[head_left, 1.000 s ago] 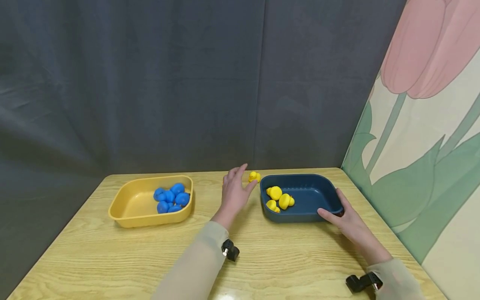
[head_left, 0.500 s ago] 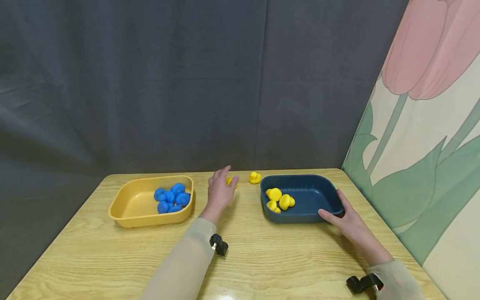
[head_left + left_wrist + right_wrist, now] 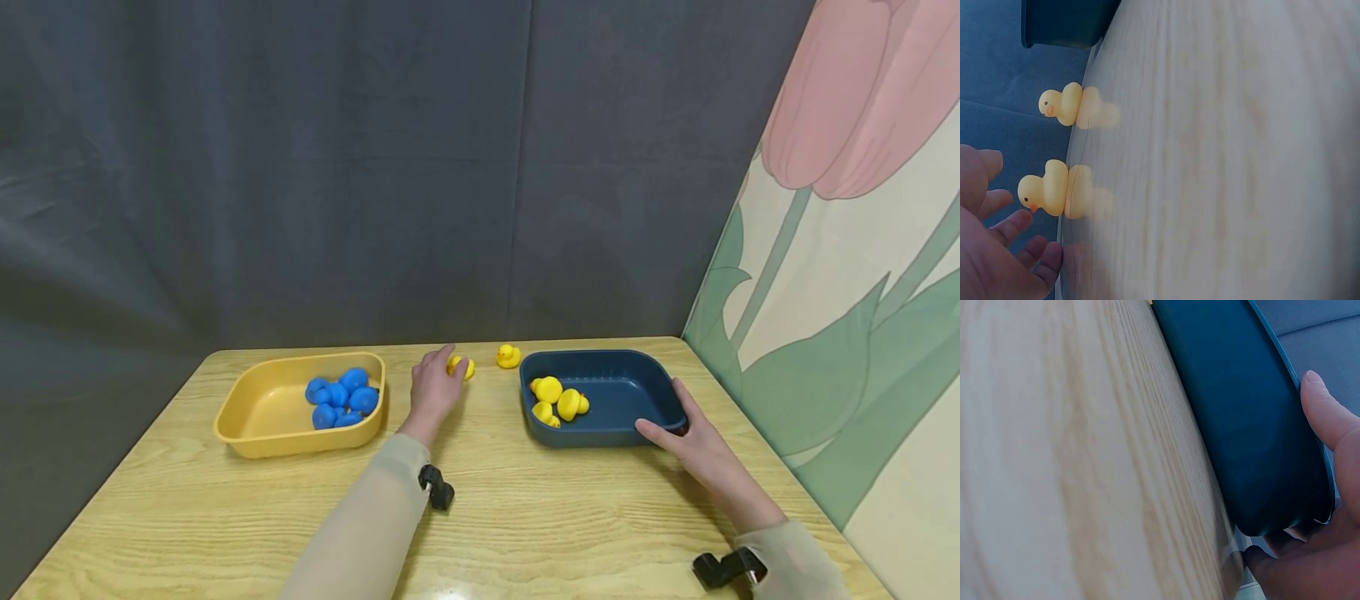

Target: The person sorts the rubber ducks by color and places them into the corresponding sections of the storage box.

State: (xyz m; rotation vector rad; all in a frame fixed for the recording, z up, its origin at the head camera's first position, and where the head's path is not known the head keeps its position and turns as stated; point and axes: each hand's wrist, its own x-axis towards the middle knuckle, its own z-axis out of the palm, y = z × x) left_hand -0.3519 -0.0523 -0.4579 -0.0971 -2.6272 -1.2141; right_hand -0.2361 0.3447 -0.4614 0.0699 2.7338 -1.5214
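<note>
My left hand [image 3: 435,385] is at a yellow rubber duck [image 3: 467,368] near the table's back edge, with thumb and fingers spread on either side of it. In the left wrist view its fingers [image 3: 1013,226] lie beside the duck's beak, not closed round it. A second rubber duck [image 3: 508,356] stands to the right. My right hand [image 3: 701,437] grips the right end of a dark blue bin [image 3: 600,437], thumb [image 3: 1322,403] on the rim and fingers curled under the corner. Three yellow ducks [image 3: 570,404] lie in the bin's left part.
A yellow bin [image 3: 258,446] stands at the left, with several blue rubber ducks [image 3: 352,400] in its right part. A grey curtain [image 3: 375,167] hangs behind the wooden table [image 3: 525,517]. A flower-patterned wall [image 3: 855,333] bounds the right side.
My left hand has moved left from the duck beside the dark blue bin to the other duck, then lowered slightly around it. The right hand has stayed on the bin.
</note>
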